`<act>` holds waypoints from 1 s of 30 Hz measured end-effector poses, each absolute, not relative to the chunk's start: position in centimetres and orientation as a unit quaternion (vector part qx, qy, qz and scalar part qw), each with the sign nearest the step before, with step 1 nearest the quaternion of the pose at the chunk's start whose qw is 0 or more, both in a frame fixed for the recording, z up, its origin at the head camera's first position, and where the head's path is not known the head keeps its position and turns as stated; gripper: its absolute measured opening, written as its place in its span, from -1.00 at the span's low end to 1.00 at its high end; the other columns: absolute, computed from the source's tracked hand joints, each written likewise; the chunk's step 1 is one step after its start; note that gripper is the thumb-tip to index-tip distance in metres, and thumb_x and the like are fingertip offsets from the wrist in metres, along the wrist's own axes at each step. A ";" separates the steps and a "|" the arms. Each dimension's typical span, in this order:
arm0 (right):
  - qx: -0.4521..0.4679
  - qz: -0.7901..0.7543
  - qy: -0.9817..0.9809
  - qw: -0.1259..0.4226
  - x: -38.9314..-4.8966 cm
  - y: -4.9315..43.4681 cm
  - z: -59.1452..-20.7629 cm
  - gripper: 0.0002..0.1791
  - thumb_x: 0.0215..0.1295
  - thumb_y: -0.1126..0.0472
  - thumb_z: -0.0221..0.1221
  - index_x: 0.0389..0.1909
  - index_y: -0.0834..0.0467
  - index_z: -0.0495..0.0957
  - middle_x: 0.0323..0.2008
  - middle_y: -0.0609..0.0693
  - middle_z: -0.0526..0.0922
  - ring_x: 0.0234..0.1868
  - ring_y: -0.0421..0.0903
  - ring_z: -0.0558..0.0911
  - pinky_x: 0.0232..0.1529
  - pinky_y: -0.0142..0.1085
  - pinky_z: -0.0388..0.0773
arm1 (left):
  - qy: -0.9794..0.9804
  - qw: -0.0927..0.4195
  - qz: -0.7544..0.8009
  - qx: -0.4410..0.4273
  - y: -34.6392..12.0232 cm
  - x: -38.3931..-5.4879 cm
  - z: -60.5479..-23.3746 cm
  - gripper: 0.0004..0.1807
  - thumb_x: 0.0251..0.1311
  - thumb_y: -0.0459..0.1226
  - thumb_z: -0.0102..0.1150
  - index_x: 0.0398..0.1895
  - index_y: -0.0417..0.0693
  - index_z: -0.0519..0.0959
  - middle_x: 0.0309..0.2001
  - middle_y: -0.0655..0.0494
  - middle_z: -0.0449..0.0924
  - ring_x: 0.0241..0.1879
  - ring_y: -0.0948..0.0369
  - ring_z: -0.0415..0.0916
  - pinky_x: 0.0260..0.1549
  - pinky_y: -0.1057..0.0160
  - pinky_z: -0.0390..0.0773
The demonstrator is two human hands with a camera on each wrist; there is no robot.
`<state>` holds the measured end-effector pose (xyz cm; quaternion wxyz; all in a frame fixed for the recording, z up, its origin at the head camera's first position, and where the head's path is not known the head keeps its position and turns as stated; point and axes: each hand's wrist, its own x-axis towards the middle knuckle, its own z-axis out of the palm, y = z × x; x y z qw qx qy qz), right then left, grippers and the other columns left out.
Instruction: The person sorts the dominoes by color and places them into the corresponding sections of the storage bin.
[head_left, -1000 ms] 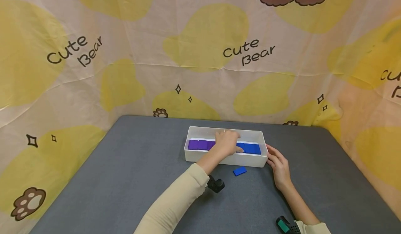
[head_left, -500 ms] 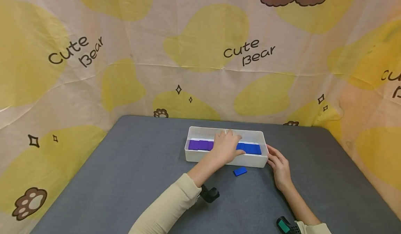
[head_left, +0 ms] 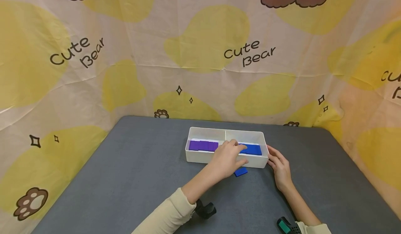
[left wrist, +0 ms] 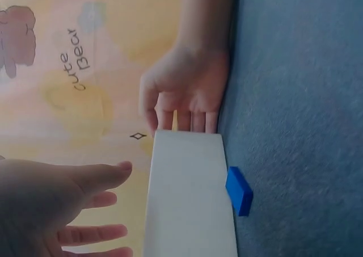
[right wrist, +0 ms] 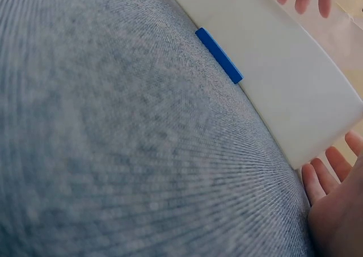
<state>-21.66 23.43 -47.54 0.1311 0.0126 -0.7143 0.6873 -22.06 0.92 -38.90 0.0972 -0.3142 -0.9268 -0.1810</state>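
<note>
A long white box (head_left: 196,156) with low walls holds a row of purple tiles (head_left: 200,146) in its left part and blue tiles (head_left: 254,149) in its right part. My left hand (head_left: 225,160) hovers over the box's front wall, its fingers extended and apart, with nothing held in the left wrist view. On the table by the front wall lies one loose blue tile (left wrist: 240,190), partly covered by the left hand in the head view. At the right end of the box, my right hand (head_left: 282,173) rests its fingertips against the end wall.
A thin divider (head_left: 225,135) shows at the middle of the box's back wall. The grey table (head_left: 134,174) extends around the box, and a printed cloth (head_left: 200,35) hangs behind it. Wrist devices sit near both cream sleeves (head_left: 166,215).
My left hand has drawn back out of the box toward its front wall, uncovering more purple tiles and the divider. The right hand stays at the end wall.
</note>
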 end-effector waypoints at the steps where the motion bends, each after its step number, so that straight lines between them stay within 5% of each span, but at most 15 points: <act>1: 0.011 0.687 -0.715 0.130 -21.6 23.4 -47.6 -0.49 0.65 0.30 -0.12 0.47 0.50 0.31 0.07 -0.42 0.57 0.13 -0.40 0.55 0.07 -0.62 0.52 | -0.925 0.094 -0.191 -0.316 0.9 -21.9 -39.0 -0.55 0.36 -0.03 0.41 0.23 0.02 0.71 0.05 0.01 0.69 -0.01 0.10 0.64 -0.05 0.23 0.69; 13: 0.016 0.688 -0.712 0.135 -21.6 23.6 -47.7 -0.49 0.64 0.31 -0.11 0.46 0.51 0.32 0.07 -0.40 0.58 0.13 -0.39 0.56 0.06 -0.61 0.53 | -0.906 0.110 -0.216 -0.346 0.9 -20.8 -40.7 -0.67 0.36 -0.13 0.43 0.10 -0.03 0.76 -0.08 0.07 0.70 -0.11 0.20 0.61 -0.21 0.44 0.58; 30: 0.013 0.688 -0.714 0.129 -21.7 23.6 -47.6 -0.49 0.65 0.31 -0.11 0.47 0.48 0.32 0.09 -0.40 0.57 0.14 -0.39 0.55 0.08 -0.62 0.51 | -0.905 0.012 -0.251 -0.343 0.7 -21.4 -43.6 -0.68 0.32 -0.24 0.45 0.08 -0.15 0.75 -0.06 0.03 0.75 -0.10 0.25 0.59 -0.04 0.39 0.61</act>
